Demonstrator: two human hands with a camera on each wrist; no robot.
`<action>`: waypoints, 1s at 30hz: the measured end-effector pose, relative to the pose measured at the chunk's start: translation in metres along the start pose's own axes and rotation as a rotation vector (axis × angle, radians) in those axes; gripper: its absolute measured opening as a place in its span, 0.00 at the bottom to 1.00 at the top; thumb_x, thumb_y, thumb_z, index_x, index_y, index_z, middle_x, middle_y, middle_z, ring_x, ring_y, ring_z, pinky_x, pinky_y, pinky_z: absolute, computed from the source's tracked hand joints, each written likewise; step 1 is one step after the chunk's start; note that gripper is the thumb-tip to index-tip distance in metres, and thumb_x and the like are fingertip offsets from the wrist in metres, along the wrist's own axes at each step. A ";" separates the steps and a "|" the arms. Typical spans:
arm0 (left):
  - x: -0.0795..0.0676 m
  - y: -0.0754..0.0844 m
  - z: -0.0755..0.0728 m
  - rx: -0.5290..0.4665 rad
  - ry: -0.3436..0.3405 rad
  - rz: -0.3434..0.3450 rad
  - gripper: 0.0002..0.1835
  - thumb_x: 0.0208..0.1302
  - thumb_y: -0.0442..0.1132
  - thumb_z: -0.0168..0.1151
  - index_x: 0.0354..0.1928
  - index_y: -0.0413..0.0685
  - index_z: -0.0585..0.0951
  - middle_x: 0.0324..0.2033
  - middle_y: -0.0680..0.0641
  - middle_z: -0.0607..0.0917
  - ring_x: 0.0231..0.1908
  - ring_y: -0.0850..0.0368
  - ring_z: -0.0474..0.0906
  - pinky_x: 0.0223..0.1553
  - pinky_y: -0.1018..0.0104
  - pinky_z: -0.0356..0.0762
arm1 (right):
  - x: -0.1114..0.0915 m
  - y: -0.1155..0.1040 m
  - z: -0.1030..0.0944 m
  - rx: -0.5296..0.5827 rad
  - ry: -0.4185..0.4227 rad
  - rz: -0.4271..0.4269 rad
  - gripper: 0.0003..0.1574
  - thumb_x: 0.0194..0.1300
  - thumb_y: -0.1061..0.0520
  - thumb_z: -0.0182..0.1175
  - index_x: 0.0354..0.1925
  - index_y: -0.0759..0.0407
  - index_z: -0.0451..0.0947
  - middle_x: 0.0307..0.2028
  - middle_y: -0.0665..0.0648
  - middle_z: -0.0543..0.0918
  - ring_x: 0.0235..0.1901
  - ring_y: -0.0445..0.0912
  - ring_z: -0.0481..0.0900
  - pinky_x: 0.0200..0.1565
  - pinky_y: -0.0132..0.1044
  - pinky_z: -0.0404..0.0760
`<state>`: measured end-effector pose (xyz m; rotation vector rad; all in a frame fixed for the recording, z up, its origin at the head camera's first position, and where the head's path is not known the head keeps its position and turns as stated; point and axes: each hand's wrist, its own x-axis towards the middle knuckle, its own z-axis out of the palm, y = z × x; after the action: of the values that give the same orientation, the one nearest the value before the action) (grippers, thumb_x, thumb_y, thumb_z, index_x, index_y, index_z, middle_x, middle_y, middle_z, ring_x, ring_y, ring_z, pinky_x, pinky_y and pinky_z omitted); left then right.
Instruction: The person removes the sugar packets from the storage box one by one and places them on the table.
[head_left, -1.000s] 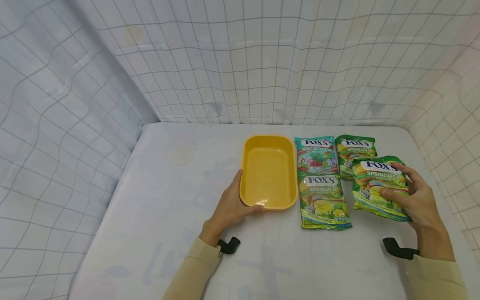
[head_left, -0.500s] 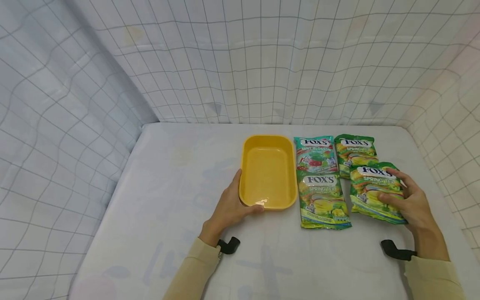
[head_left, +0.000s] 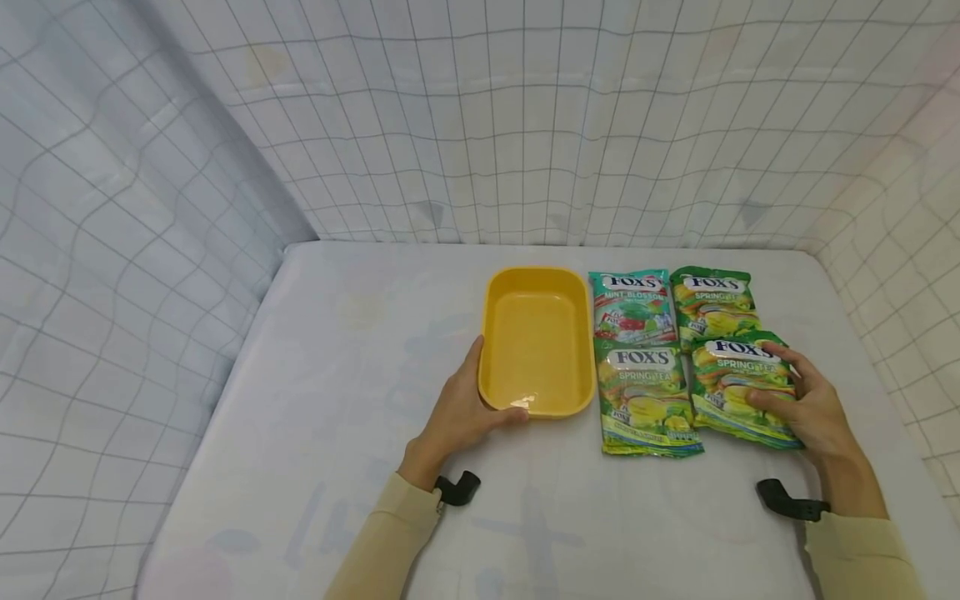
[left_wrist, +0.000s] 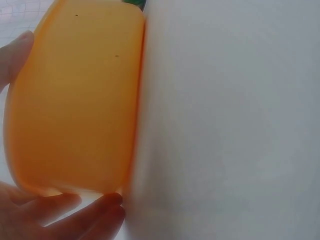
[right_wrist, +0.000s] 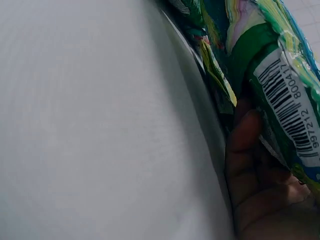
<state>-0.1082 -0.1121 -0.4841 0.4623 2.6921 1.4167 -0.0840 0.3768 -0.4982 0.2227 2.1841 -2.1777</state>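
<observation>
My left hand (head_left: pixel 459 410) holds the near left corner of a yellow plastic tray (head_left: pixel 487 333), thumb along the near side and fingers along the left side. In the left wrist view, the tray's outer wall (left_wrist: pixel 80 100) shows close up. At the right, my right hand (head_left: pixel 812 410) grips a green Fox's Spring Tea candy bag (head_left: pixel 723 396) by its right part, thumb on top. The right wrist view shows this bag's barcode side (right_wrist: pixel 287 107) above the fingers. To its left lies another Spring Tea bag (head_left: pixel 648 400); behind it is a third bag (head_left: pixel 716 304).
A teal Fox's Mint Blossom bag (head_left: pixel 634 307) lies between the tray and the back right bag. The white table (head_left: pixel 345 375) is enclosed by grid-patterned curtains (head_left: pixel 525 125) at the back and sides.
My right hand has moved left and down with its candy bag, bringing it up beside the front Spring Tea bag. The left hand and the tray have stayed in place.
</observation>
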 end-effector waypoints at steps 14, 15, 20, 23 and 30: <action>0.001 -0.002 0.000 0.003 -0.009 -0.004 0.73 0.46 0.61 0.82 0.82 0.44 0.43 0.77 0.43 0.58 0.71 0.48 0.63 0.70 0.50 0.61 | 0.002 0.000 0.000 -0.320 0.042 0.038 0.52 0.63 0.61 0.73 0.76 0.35 0.61 0.50 0.36 0.73 0.40 0.31 0.78 0.35 0.26 0.80; 0.001 -0.001 0.000 0.005 -0.011 -0.011 0.73 0.45 0.62 0.82 0.82 0.44 0.43 0.77 0.43 0.58 0.71 0.48 0.63 0.70 0.51 0.61 | 0.002 0.001 0.000 -0.333 0.042 0.037 0.52 0.63 0.61 0.73 0.76 0.35 0.60 0.50 0.36 0.73 0.40 0.31 0.78 0.35 0.26 0.80; 0.001 -0.001 0.000 0.019 -0.008 -0.022 0.73 0.45 0.63 0.82 0.82 0.43 0.44 0.77 0.42 0.58 0.72 0.48 0.62 0.70 0.50 0.61 | 0.004 0.001 0.001 -0.403 0.041 0.041 0.53 0.64 0.57 0.74 0.78 0.35 0.58 0.49 0.36 0.73 0.40 0.31 0.78 0.36 0.27 0.80; 0.001 0.000 0.000 0.015 -0.006 -0.023 0.73 0.45 0.63 0.82 0.82 0.43 0.44 0.78 0.42 0.57 0.72 0.47 0.62 0.70 0.50 0.61 | 0.004 0.001 0.002 -0.443 0.029 0.032 0.54 0.64 0.55 0.73 0.79 0.36 0.56 0.49 0.39 0.73 0.39 0.32 0.78 0.36 0.28 0.80; 0.001 -0.001 -0.001 0.006 -0.004 -0.012 0.73 0.45 0.63 0.82 0.82 0.43 0.44 0.77 0.42 0.58 0.72 0.47 0.62 0.70 0.50 0.61 | 0.002 0.001 0.005 -0.531 -0.006 -0.004 0.57 0.67 0.53 0.71 0.82 0.44 0.49 0.57 0.59 0.70 0.39 0.33 0.79 0.35 0.30 0.80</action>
<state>-0.1091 -0.1126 -0.4841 0.4487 2.6921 1.4032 -0.0864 0.3723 -0.4991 0.1823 2.6485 -1.5123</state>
